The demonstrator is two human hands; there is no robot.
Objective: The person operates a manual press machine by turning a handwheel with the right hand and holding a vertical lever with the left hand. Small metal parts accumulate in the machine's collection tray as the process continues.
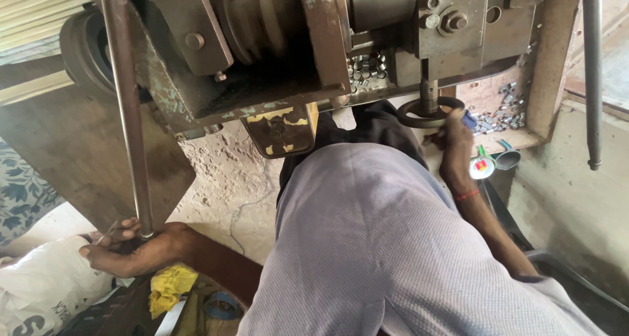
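My left hand is closed around the lower end of a long rusty metal lever rod that rises to a heavy old press machine. My right hand reaches under the machine's vertical ram and rests on a dark metal ring there; a small blue piece shows at its fingertips. I cannot tell whether the fingers grip the ring or only touch it. A red thread circles that wrist. My torso in a pale grey shirt fills the lower middle.
Several small shiny metal nuts lie in heaps on the machine bed and in a side tray. Small funnels sit by the right wrist. A white sack and a yellow rag lie lower left. Another rod hangs at right.
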